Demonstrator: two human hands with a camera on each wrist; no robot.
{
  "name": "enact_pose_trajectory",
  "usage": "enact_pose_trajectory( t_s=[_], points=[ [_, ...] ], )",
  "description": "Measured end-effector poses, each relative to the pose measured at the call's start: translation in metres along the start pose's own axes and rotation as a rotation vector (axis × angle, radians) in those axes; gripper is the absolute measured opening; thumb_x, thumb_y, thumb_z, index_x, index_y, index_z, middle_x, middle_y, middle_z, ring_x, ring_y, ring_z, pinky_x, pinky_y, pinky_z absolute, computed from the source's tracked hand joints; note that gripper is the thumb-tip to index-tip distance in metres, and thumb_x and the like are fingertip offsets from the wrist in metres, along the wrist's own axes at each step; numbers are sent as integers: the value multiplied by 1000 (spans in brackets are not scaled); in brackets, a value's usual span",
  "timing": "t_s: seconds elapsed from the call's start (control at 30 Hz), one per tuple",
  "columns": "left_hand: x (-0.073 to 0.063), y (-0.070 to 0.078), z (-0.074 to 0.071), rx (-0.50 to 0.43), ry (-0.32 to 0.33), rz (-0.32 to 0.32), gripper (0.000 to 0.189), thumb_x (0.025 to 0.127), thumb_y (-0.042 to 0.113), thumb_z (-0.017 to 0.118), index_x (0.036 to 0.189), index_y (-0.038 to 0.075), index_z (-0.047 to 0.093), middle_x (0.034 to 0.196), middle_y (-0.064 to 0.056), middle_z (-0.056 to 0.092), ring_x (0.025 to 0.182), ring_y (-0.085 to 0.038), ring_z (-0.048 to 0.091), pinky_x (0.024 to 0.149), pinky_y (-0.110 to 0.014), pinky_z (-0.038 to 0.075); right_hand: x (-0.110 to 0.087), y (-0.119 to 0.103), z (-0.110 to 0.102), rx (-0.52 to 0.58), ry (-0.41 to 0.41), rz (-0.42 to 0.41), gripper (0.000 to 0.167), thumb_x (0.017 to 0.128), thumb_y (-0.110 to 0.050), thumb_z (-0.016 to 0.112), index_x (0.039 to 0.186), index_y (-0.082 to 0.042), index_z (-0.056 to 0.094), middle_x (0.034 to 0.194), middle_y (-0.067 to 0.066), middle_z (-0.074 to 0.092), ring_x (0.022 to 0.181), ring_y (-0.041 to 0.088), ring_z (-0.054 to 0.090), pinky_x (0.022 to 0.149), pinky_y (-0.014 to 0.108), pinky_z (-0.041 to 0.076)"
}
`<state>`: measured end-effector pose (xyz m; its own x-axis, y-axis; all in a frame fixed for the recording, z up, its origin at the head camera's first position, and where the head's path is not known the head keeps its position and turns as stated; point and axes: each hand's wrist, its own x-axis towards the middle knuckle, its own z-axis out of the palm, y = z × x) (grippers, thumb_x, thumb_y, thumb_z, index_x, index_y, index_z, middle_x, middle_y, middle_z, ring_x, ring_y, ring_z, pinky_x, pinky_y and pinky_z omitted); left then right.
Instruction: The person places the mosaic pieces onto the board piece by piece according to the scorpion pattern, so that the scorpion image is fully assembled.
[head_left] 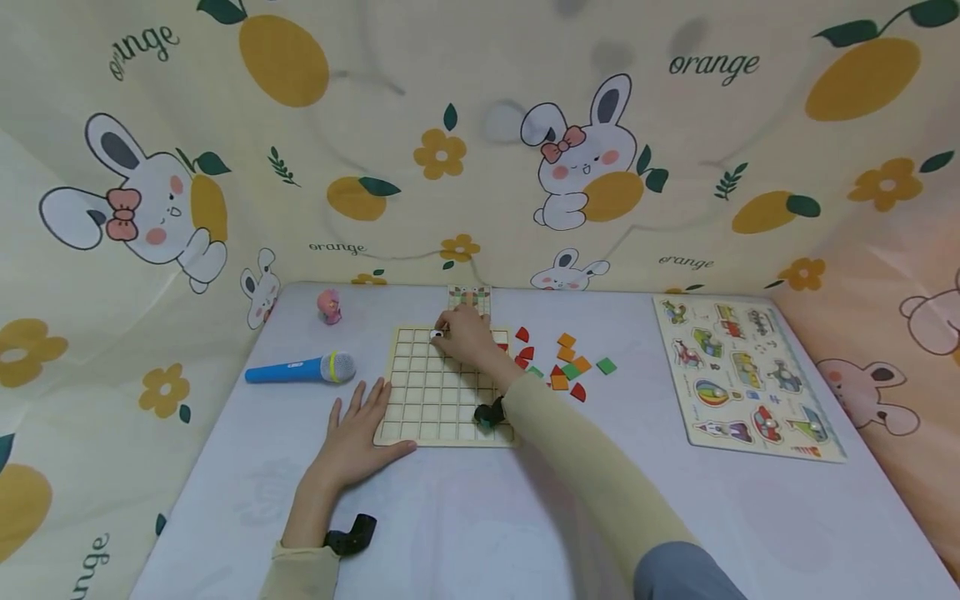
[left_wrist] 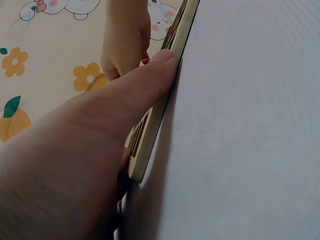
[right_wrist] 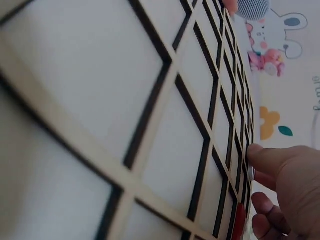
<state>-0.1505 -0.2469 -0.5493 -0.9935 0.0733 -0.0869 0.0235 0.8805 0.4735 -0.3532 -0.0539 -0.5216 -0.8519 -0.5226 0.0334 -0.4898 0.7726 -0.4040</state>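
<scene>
A wooden grid board (head_left: 450, 400) lies on the white table, its square cells framed by thin raised ridges. My left hand (head_left: 363, 437) rests at its lower left, fingers spread along the left side; in the left wrist view the thumb (left_wrist: 160, 62) presses on the board's edge. Over the far rows, my right hand (head_left: 467, 333) pinches a small white piece with a dark mark (head_left: 437, 334) between thumb and fingers. Its shape is mostly hidden. In the right wrist view a red piece (right_wrist: 239, 220) sits in a cell near that hand.
Loose red, orange and green pieces (head_left: 566, 353) lie right of the board. A patterned card (head_left: 470, 295) stands behind it. Left are a blue toy microphone (head_left: 292, 370) and a pink figurine (head_left: 328, 307). A picture puzzle board (head_left: 742, 375) lies at the far right.
</scene>
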Motion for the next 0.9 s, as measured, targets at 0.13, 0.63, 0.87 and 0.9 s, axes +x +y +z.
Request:
enact_pose_trajectory(
  t_s=[0.13, 0.63, 0.87, 0.9],
  points=[
    [1, 1, 1, 0, -5, -1, 117, 88, 73, 70, 169, 7, 20, 177, -12, 16, 164, -42, 2, 127, -69, -5, -1, 0, -4, 24, 9, 18, 30, 104, -41, 70, 122, -18, 74, 122, 5, 69, 126, 27, 58, 105, 61, 41],
    [1, 2, 0, 1, -1, -3, 117, 87, 75, 69, 169, 6, 21, 177, -14, 17, 164, -42, 2, 127, -70, -5, -51, 48, -62, 381, 244, 108, 34, 107, -31, 63, 128, -5, 72, 122, 18, 66, 110, 35, 59, 96, 50, 52],
    [0, 1, 0, -1, 10, 5, 117, 87, 74, 70, 169, 5, 22, 177, -15, 18, 164, -43, 3, 127, -70, -5, -96, 82, -66, 310, 246, 254, 33, 104, -27, 66, 126, -3, 73, 124, 21, 64, 112, 38, 59, 95, 53, 52],
    [0, 1, 0, 1, 10, 3, 117, 87, 74, 69, 169, 5, 22, 177, -15, 18, 164, -43, 3, 127, -70, -5, -102, 87, -67, 301, 245, 268, 34, 104, -27, 66, 126, -2, 73, 124, 21, 64, 112, 38, 60, 95, 54, 53]
  ],
)
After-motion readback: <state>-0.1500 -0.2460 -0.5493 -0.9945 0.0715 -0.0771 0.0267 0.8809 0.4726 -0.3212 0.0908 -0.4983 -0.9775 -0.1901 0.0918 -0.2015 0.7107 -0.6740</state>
